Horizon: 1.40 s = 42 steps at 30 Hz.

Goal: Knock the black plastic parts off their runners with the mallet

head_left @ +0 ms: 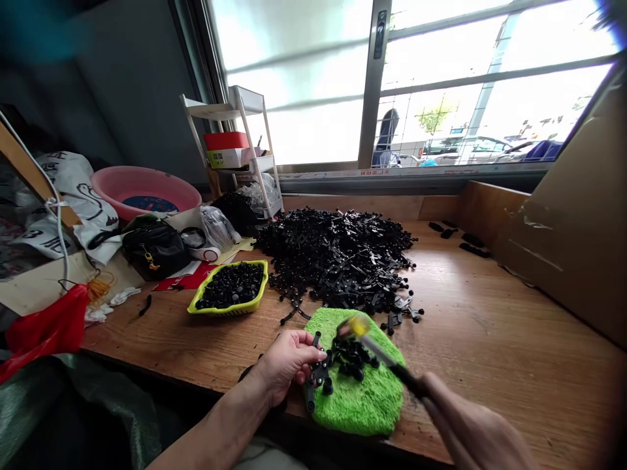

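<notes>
The wood-grained tabletop (470, 294) bears a green cloth (362, 411) just right of the left hand (289, 359), a yellow basket (230, 310) beyond it leftward, a heap of black parts (343, 254) straight ahead, and dark pieces (473, 241) far beyond the right hand (477, 424).

White printed sack (81, 202), at left: bore black characters, creased and distorted, not securely legible. Window-sill strip (377, 172): carried a run of red characters, too small to read. Box with yellow-green front (225, 158), on white shelf rack (264, 163): showed small dark square marks, undecipherable. Could not read any wording, brand or number with certainty.
</notes>
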{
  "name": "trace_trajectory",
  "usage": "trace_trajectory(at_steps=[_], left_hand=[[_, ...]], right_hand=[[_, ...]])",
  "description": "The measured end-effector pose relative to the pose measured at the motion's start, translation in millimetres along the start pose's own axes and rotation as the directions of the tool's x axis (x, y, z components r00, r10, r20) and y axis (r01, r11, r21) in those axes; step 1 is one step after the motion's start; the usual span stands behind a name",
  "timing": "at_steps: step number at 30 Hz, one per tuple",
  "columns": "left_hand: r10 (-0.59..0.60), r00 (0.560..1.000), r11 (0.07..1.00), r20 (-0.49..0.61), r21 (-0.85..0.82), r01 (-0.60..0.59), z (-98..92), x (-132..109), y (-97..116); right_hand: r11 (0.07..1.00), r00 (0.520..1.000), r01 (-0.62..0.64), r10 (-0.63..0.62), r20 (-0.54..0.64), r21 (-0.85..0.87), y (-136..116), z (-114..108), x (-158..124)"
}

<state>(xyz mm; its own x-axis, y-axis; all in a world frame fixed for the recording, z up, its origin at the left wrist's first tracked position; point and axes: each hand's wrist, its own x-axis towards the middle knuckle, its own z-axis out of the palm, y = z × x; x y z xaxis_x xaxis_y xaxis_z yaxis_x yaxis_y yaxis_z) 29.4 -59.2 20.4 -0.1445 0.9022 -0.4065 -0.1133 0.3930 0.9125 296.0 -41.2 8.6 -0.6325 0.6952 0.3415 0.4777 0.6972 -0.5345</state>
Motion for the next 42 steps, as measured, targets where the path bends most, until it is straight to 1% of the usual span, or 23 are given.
trace_trajectory(at_steps=[2, 3, 5, 7, 9, 11, 13, 15, 17, 20, 24, 29, 32, 34, 38, 40, 42], left_hand=[[-0.001, 1.000, 1.000, 0.012, -0.003, 0.001, -0.8, 0, 0], [-0.004, 1.000, 1.000, 0.014, -0.001, 0.004, -1.2, 1, 0], [-0.017, 1.000, 1.000, 0.019, 0.000, 0.017, -2.2, 1, 0], [-0.025, 0.999, 1.000, 0.034, 0.000, 0.025, -3.6, 1, -1], [-0.015, 0.998, 1.000, 0.057, -0.002, 0.016, -5.4, 2, -2], [0.005, 0.997, 1.000, 0.079, -0.008, -0.004, -7.5, 3, -3], [0.021, 0.995, 1.000, 0.099, -0.019, -0.019, -9.8, 3, -5], [0.031, 0.991, 0.999, 0.128, -0.043, -0.026, -12.0, 3, -6], [0.030, 0.987, 0.996, 0.158, -0.087, -0.016, -13.8, 3, -7], [0.016, 0.984, 0.990, 0.179, -0.139, 0.009, -15.0, 3, -7], [0.013, 0.985, 0.990, 0.171, -0.141, 0.012, -13.8, 3, -6], [0.000, 0.991, 0.994, 0.137, -0.112, 0.015, -9.8, 2, -2], [-0.013, 0.995, 0.996, 0.103, -0.090, 0.023, -7.7, 1, -1], [-0.014, 0.995, 0.996, 0.102, -0.083, 0.022, -6.7, 1, 0], [-0.032, 0.994, 0.998, 0.102, -0.053, 0.038, -4.9, 1, 1], [-0.037, 0.995, 0.999, 0.090, -0.035, 0.041, -4.1, 1, 2], [-0.036, 0.996, 0.999, 0.079, -0.024, 0.038, -3.5, 2, 2]], right_hand=[[1.000, 1.000, -0.011, 0.011, -0.018, 0.027, 1, -1, 1], [1.000, 1.000, -0.016, 0.017, -0.010, 0.012, 1, 0, 2], [0.997, 0.999, -0.020, 0.022, 0.036, -0.076, 1, 3, 4], [0.991, 0.999, 0.021, -0.015, 0.042, -0.132, -3, 4, 7], [0.993, 0.997, 0.071, -0.073, -0.019, -0.091, -9, -2, 9], [0.996, 0.993, 0.090, -0.092, -0.077, -0.025, -15, -9, 11], [0.998, 0.993, 0.060, -0.058, -0.098, 0.020, -19, -13, 12], [0.999, 0.997, -0.004, 0.008, -0.080, 0.050, -17, -13, 10], [0.996, 0.997, -0.051, 0.056, -0.060, 0.078, -11, -7, 8], [0.990, 0.994, -0.062, 0.072, -0.081, 0.126, -2, 3, 4], [0.989, 0.990, -0.063, 0.079, -0.118, 0.136, 5, 13, -2], [0.990, 0.993, -0.062, 0.074, -0.091, 0.128, 9, 19, -6], [0.993, 0.992, -0.063, 0.074, -0.105, 0.103, 10, 23, -7], [0.994, 0.991, -0.070, 0.080, -0.110, 0.088, 10, 26, -8], [0.990, 0.994, -0.092, 0.096, -0.042, 0.105, 10, 28, -9], [0.988, 0.994, -0.110, 0.111, -0.003, 0.108, 8, 25, -9], [0.989, 0.994, -0.113, 0.113, 0.008, 0.100, 5, 20, -8]])
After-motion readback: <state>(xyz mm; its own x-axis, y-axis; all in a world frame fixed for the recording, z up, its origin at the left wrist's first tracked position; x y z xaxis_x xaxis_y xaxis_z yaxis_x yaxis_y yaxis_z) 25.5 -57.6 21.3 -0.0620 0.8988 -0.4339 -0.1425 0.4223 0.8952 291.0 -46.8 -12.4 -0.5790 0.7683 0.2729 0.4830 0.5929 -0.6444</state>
